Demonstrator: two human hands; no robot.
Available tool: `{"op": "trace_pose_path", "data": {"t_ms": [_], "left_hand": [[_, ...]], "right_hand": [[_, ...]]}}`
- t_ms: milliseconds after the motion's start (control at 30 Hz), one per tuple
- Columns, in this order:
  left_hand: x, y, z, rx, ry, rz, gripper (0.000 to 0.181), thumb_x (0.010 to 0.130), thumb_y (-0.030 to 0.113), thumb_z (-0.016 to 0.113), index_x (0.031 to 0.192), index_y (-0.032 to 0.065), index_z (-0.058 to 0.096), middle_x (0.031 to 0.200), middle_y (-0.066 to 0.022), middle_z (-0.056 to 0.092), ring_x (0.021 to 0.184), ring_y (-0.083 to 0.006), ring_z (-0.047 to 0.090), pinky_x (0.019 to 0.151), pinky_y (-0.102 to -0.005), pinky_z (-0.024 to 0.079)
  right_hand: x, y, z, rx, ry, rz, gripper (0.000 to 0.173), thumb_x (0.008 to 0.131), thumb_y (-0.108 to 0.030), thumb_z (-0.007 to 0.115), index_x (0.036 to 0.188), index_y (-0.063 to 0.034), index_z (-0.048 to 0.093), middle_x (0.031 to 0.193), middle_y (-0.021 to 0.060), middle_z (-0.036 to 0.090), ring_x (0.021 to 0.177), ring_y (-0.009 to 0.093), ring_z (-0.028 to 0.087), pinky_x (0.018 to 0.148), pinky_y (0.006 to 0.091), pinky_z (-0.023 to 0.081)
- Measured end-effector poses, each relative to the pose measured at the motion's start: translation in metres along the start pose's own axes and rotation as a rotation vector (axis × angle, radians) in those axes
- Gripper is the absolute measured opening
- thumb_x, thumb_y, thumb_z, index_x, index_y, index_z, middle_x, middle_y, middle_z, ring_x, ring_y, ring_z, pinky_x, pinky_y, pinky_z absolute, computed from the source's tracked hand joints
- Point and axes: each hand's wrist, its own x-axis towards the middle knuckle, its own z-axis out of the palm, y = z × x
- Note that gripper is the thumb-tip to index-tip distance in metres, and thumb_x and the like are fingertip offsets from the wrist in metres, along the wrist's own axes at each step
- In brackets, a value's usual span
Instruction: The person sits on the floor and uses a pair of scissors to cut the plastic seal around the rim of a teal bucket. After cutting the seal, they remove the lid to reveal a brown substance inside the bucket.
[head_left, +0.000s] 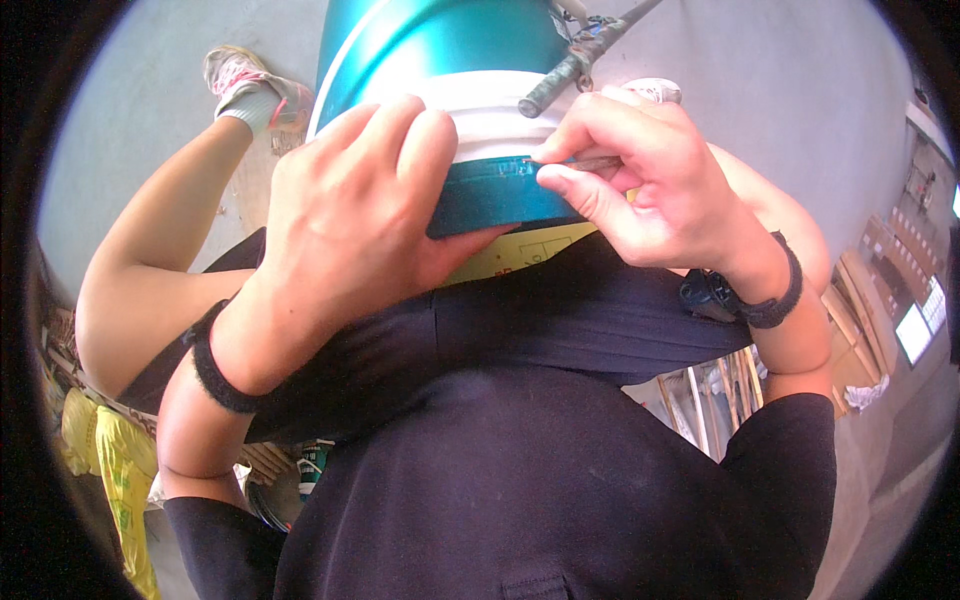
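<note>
A teal plastic bucket (457, 45) with a white band stands between the person's legs, its teal rim nearest the body. My left hand (360, 187) rests over the rim's left part, fingers bent on the white band and thumb under the edge. Between the thumb and forefinger of my right hand (645, 172) is a thin brownish tool (596, 163), its tip at a scuffed spot on the rim. What kind of tool it is, I cannot tell. Just above that hand, a dark, mottled rod (559, 88) lies across the bucket's side, with a small metal fitting by it.
Yellow printed material (517, 251) shows under the rim, above the dark shorts. Wood strips (855, 322) and cartons lie at the far right. A yellow plastic bag (124, 480) is at lower left, near a small green container (313, 469). Grey floor (787, 82) surrounds the bucket.
</note>
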Motion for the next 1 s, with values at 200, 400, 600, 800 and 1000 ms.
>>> {"op": "trace_pose_path", "data": {"t_ms": [200,400,600,800,1000], "left_hand": [[-0.003,-0.002,0.001,0.001,0.026,0.014,0.062,0.066,0.044,0.089,0.093,-0.0002,0.054,0.091,-0.0161,0.058,0.078,-0.0351,0.063,0.065,-0.0418,0.053],[-0.003,0.000,0.000,-0.007,0.009,-0.001,0.063,0.066,0.043,0.088,0.098,-0.0004,0.056,0.097,-0.0172,0.061,0.085,-0.0352,0.066,0.069,-0.0410,0.055],[0.002,0.008,-0.002,0.019,-0.062,0.000,0.061,0.068,0.044,0.086,0.099,0.0021,0.057,0.100,-0.0156,0.063,0.087,-0.0342,0.066,0.069,-0.0404,0.055],[0.014,0.025,0.001,0.032,-0.001,0.044,0.058,0.068,0.044,0.086,0.098,0.0034,0.057,0.098,-0.0141,0.062,0.084,-0.0333,0.066,0.067,-0.0407,0.055],[0.016,0.032,0.006,0.053,-0.067,-0.017,0.059,0.068,0.043,0.087,0.097,0.0027,0.056,0.098,-0.0150,0.062,0.087,-0.0340,0.066,0.071,-0.0401,0.056]], "right_hand": [[0.004,-0.001,-0.003,-0.125,-0.034,-0.067,0.013,0.085,-0.013,0.075,0.087,-0.0084,0.062,0.070,0.0055,0.062,0.061,0.022,0.059,0.057,0.0349,0.047],[0.008,-0.005,-0.002,-0.246,-0.046,-0.152,0.012,0.085,-0.011,0.072,0.089,-0.0085,0.060,0.066,0.0085,0.062,0.059,0.030,0.062,0.056,0.0417,0.049],[0.010,-0.022,-0.011,-0.366,-0.159,-0.103,0.013,0.083,-0.002,0.070,0.087,-0.0043,0.058,0.064,0.0133,0.059,0.058,0.035,0.060,0.055,0.0418,0.046],[0.012,-0.032,-0.030,-0.560,-0.235,-0.173,0.013,0.081,-0.001,0.066,0.088,-0.0041,0.056,0.070,0.0174,0.062,0.064,0.040,0.061,0.058,0.0464,0.045],[0.011,-0.020,-0.036,-0.335,-0.248,-0.101,0.012,0.082,-0.002,0.068,0.088,-0.0035,0.057,0.068,0.0157,0.060,0.063,0.038,0.061,0.056,0.0440,0.044]]}}
